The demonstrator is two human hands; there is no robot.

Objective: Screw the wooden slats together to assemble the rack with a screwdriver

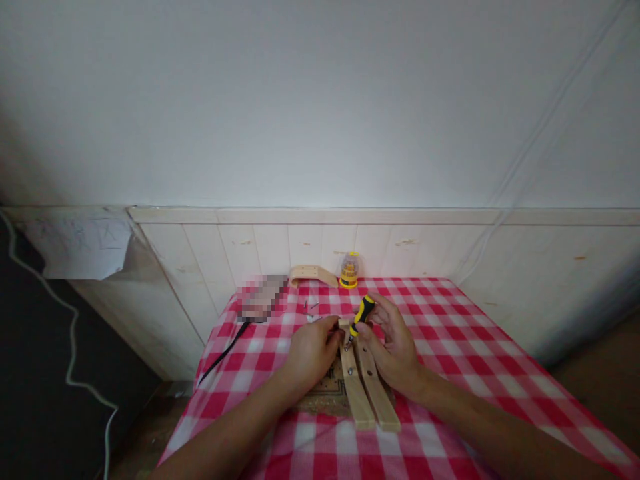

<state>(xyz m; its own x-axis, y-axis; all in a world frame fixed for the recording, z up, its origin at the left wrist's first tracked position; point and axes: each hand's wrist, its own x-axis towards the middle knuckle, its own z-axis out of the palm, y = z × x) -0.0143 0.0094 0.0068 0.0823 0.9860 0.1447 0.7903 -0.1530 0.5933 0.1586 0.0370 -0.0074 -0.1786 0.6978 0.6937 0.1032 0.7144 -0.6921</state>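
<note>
My right hand (pixel 395 343) is closed around a yellow and black screwdriver (pixel 367 307). The screwdriver leans, its tip down at a screw in the left of two pale wooden strips (pixel 359 397). My left hand (pixel 314 347) grips the far end of this left strip, fingers bent against its edge. Lower on the same strip sits another screw (pixel 351 371). The right wooden strip (pixel 384 400) lies close alongside and has dark holes; my right hand hovers over its far part. Both strips rest on a brown printed cardboard piece (pixel 323 402).
A bent wooden piece (pixel 314 273) and a clear-topped yellow bit case (pixel 349 272) stand at the back by the panelled wall. Loose screws (pixel 314 305) lie on the red checked tablecloth (pixel 450 347). A blurred-out item with a black strap (pixel 225 353) lies at the left.
</note>
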